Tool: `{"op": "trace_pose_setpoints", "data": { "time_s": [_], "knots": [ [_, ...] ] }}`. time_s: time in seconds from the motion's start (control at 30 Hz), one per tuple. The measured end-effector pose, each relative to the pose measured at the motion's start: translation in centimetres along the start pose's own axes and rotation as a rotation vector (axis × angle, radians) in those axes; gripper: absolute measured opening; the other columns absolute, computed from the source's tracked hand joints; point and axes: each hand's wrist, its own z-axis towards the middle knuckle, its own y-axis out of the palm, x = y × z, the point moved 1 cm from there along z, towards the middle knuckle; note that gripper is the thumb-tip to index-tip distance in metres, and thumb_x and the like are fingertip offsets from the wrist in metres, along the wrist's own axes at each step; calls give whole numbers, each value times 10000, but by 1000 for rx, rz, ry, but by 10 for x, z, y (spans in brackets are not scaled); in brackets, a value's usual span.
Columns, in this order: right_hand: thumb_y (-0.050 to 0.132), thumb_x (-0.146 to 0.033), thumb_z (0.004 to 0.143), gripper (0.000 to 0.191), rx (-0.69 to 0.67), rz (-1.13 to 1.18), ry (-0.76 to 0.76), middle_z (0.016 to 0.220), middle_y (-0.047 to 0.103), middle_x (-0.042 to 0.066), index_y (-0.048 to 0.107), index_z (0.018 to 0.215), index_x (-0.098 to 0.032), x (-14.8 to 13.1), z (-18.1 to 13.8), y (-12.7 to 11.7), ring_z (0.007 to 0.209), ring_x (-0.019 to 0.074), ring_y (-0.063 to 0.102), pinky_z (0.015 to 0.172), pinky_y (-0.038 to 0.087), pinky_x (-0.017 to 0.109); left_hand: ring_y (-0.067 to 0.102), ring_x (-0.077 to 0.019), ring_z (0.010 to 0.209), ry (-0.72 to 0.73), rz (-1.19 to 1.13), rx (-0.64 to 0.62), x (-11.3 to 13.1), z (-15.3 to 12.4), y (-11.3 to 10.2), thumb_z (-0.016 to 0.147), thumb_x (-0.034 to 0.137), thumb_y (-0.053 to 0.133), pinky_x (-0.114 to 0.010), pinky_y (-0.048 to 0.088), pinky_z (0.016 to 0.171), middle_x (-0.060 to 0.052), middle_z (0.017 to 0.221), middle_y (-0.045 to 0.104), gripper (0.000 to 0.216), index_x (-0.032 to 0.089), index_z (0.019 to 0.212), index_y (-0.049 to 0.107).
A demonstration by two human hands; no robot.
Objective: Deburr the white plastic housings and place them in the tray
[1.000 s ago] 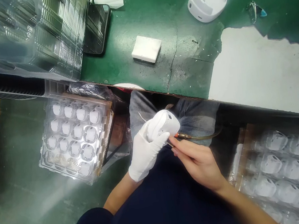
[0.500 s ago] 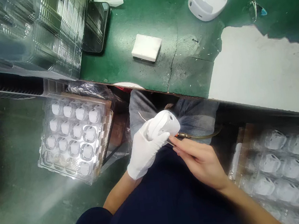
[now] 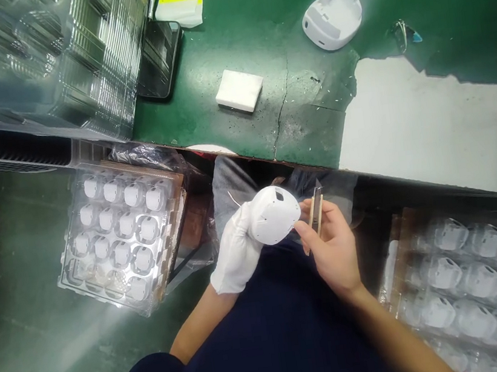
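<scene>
The gloved left hand [image 3: 238, 253] is closed around a white housing [image 3: 275, 214], which sits over the person's lap just below the edge of the green bench [image 3: 211, 38]. Its rounded shell is turned up toward the camera, apparently so that this surface faces the person. The bare right hand [image 3: 334, 253] is clamped on a slim tool [image 3: 316, 215], pinched between the fingers with its tip pointing up and off the part. One fingertip rests against the housing's rim, probably to steady it. A tray of white parts [image 3: 120, 233] lies to the left and a covered tray [image 3: 481, 286] to the right, both near the lap and likely within reach. A second housing [image 3: 332, 16] and a white pad [image 3: 239, 89] rest on the bench, well apart from the hands.
</scene>
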Motion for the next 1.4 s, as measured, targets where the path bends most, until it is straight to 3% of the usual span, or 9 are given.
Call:
{"op": "trace_pose_setpoints", "data": {
  "time_s": [0.2, 0.33, 0.5, 0.77, 1.07, 1.4],
  "knots": [
    [834, -291, 940, 328, -88, -65, -93, 1182, 822, 67, 720, 1247, -259, -10, 5, -7, 1079, 228, 796, 925, 693, 369, 761, -284, 1139, 88, 345, -117, 5, 4, -16, 793, 361, 969, -346, 596, 972, -89, 1216, 829, 413, 180, 1129, 810],
    [673, -275, 1063, 266, -62, -208, -160, 1146, 826, 66, 765, 1312, -260, -15, -2, -16, 960, 204, 804, 814, 693, 333, 782, -294, 1081, 102, 280, -110, 4, 4, -20, 754, 331, 994, -399, 627, 947, -114, 1205, 826, 451, 186, 1142, 816],
    [661, -128, 1049, 509, -230, -363, -347, 892, 786, -6, 700, 1518, -321, -19, -14, -19, 606, 108, 668, 651, 620, 256, 766, -316, 1214, 98, 231, -164, 7, 2, -14, 772, 257, 980, -426, 622, 1047, -108, 1288, 813, 510, 219, 1253, 816],
    [688, -37, 1000, 570, -334, -388, -485, 936, 831, 30, 715, 1507, -295, -21, -16, -11, 708, 142, 750, 685, 634, 236, 773, -318, 1231, 117, 213, -123, 8, 0, -15, 745, 231, 998, -419, 627, 1078, -105, 1329, 814, 591, 212, 1305, 807],
    [692, -36, 999, 562, -333, -413, -501, 1006, 857, 44, 715, 1503, -284, -22, -17, -9, 834, 171, 819, 723, 653, 232, 779, -328, 1222, 150, 267, -82, 8, -3, -15, 759, 211, 986, -444, 619, 1097, -110, 1321, 820, 585, 199, 1314, 800],
    [668, -77, 1019, 477, -349, -440, -447, 797, 754, 15, 759, 1454, -249, -28, -21, -5, 655, 130, 701, 631, 594, 232, 822, -307, 1089, 154, 281, -54, 9, -7, -12, 767, 247, 989, -439, 655, 1025, -94, 1214, 850, 524, 201, 1257, 810]
  ]
}}
